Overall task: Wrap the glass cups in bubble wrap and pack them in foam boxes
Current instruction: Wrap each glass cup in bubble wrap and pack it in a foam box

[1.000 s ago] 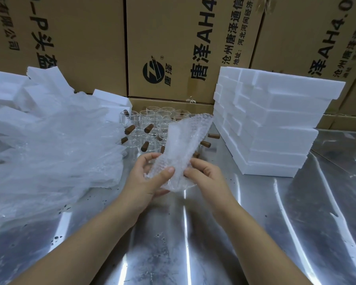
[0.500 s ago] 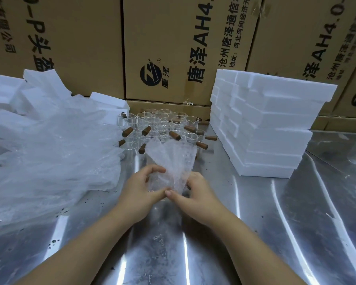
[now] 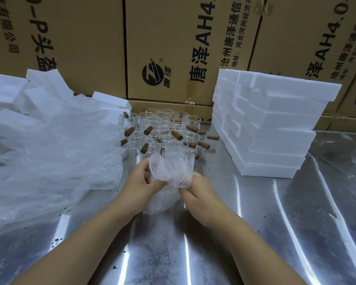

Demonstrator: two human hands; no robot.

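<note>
**Item 1, left hand** (image 3: 140, 183): fingers curled, with thumb and fingertips pinching the left edge of the bubble wrap sheet (image 3: 173, 167).

**Item 2, right hand** (image 3: 202, 195): fingers curled, pinching the lower right edge of the same sheet.

**Item 3, bubble wrap sheet:** clear and crumpled, held between both hands near the middle of the steel table (image 3: 275, 233). It is bunched over the top of one glass cup.

**Item 4, glass cup** (image 3: 162, 200): clear. I see only its lower wall, below the sheet and between the two hands. I cannot tell whether it stands on the table or is lifted off it.

**Item 5, cluster of glass cups** (image 3: 164, 124): unwrapped and upright, packed close together just beyond the hands. Their brown wooden handles (image 3: 176, 135) stick out in several directions. I cannot count the cups reliably.

**Item 6, stack of foam boxes** (image 3: 271, 124): white, several layers high, on the table to the right of the cluster.

**Item 7, pile of bubble wrap** (image 3: 49, 161): loose clear sheets heaped on the left side of the table, reaching close to the left hand.

**Item 8, loose foam boxes** (image 3: 6, 93): white, lying at odd angles behind the pile and partly under it.

**Item 9, cardboard cartons** (image 3: 86, 48): brown with black print, standing as a wall along the far edge of the table.
</note>
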